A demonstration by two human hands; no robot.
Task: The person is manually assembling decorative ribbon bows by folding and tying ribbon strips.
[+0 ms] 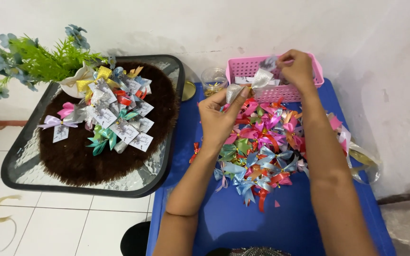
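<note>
Silver ribbon bow (255,83) between both hands

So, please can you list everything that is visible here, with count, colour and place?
silver bow: one, silver, held between both hands above the basket
bows: many, mixed colours, heaped on the blue table
basket: one, pink, back of the blue table
jar: one, clear, left of the basket
blue table: one, blue, under the arms
tagged bows: many, mixed colours, on the brown mat
mat: one, brown, on the glass table
glass table: one, black rim, left
flowers: one bunch, blue and green, far left
left hand: fingers on the silver bow
right hand: fingers on the silver bow
</note>
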